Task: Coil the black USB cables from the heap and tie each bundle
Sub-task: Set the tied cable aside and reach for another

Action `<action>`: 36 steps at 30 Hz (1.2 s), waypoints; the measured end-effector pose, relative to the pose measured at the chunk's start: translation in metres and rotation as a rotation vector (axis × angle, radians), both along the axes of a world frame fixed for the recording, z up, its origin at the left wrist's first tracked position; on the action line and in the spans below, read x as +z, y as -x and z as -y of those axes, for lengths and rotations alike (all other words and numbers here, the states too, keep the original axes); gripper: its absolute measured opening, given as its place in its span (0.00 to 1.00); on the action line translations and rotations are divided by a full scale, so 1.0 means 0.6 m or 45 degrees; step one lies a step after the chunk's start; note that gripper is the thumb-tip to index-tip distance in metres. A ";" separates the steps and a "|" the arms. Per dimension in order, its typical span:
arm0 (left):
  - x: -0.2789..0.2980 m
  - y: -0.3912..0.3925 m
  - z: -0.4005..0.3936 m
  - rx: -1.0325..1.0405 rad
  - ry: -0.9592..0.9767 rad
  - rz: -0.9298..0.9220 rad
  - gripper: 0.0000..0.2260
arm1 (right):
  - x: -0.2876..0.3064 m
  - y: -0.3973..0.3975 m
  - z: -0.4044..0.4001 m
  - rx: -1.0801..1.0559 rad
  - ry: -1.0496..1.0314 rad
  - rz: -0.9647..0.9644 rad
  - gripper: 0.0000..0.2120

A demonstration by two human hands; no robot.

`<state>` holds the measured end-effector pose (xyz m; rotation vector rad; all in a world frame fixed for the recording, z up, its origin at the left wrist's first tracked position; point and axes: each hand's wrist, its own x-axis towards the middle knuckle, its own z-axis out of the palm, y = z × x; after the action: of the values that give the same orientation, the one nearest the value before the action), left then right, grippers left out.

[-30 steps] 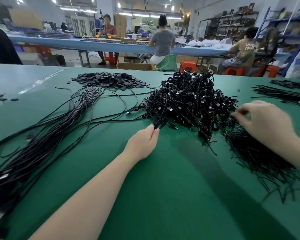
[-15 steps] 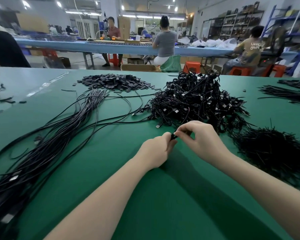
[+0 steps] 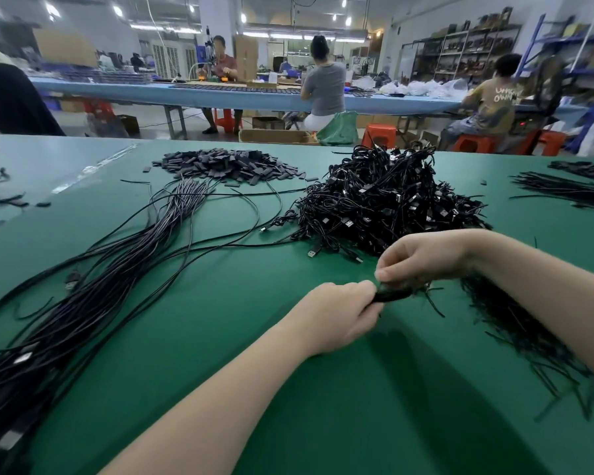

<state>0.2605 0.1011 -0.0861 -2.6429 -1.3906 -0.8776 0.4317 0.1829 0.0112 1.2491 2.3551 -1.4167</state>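
Observation:
A small coiled black cable bundle (image 3: 393,293) sits between my two hands, just above the green table. My left hand (image 3: 336,317) grips its left end with curled fingers. My right hand (image 3: 422,257) pinches the bundle from above, and thin black tie ends stick out to the right. Behind my hands rises the big heap of tied black USB cables (image 3: 388,200). Long straight black cables (image 3: 93,296) lie stretched along the left side of the table. A pile of thin black ties (image 3: 515,323) lies under my right forearm.
A flat heap of small dark pieces (image 3: 227,164) lies at the back of the green table (image 3: 323,406). More black strands (image 3: 570,188) lie at the far right. Beyond the table, people sit at a long blue bench (image 3: 220,92).
My right hand came over from the tie pile on the right and joined my left hand. Both hands then drew back toward me with the bundle between them.

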 end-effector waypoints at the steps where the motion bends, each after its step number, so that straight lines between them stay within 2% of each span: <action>1: -0.001 -0.002 -0.002 0.011 0.199 0.224 0.12 | -0.018 0.001 0.001 -0.133 0.158 -0.210 0.08; 3: -0.004 -0.004 -0.009 -0.002 0.500 0.820 0.12 | -0.064 0.023 0.012 -0.434 0.343 -0.602 0.06; 4: -0.004 -0.004 -0.015 0.017 0.609 1.106 0.12 | -0.086 0.040 0.020 -0.596 0.324 -0.752 0.07; 5: -0.003 -0.001 -0.021 0.058 0.683 1.303 0.12 | -0.105 0.061 0.027 -0.755 0.239 -0.861 0.08; 6: -0.003 0.004 -0.028 0.125 0.697 1.377 0.12 | -0.122 0.082 0.035 -0.891 0.117 -0.940 0.08; 9: -0.012 0.020 -0.040 0.323 0.611 1.255 0.07 | -0.154 0.122 0.051 -1.099 -0.207 -1.078 0.07; 11: -0.017 0.023 -0.044 0.305 0.617 1.266 0.07 | -0.165 0.126 0.055 -1.146 -0.260 -1.144 0.07; 15: -0.026 0.024 -0.048 0.221 0.634 1.283 0.04 | -0.176 0.120 0.058 -1.140 -0.137 -1.254 0.08; 21: -0.023 0.032 -0.052 0.214 0.682 1.332 0.08 | -0.167 0.107 0.062 -1.037 0.136 -1.371 0.06; 23: -0.020 0.035 -0.053 0.140 0.749 1.386 0.07 | -0.165 0.104 0.064 -1.001 0.131 -1.366 0.03; 28: -0.007 0.047 -0.045 -0.018 0.956 1.474 0.09 | -0.167 0.100 0.069 -0.988 0.063 -1.307 0.04; 30: -0.005 0.047 -0.042 -0.013 0.974 1.463 0.09 | -0.166 0.097 0.070 -0.959 -0.020 -1.258 0.03; 32: -0.002 0.043 -0.041 0.023 0.958 1.393 0.10 | -0.166 0.093 0.069 -0.914 -0.228 -1.167 0.04; 36: 0.000 0.031 -0.038 0.272 0.802 1.022 0.11 | -0.164 0.084 0.065 -0.855 -0.690 -0.961 0.09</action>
<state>0.2420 0.1237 -0.0860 -2.5011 -2.4060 -1.8507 0.3811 0.1439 -0.0874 2.0934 3.1445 -1.7065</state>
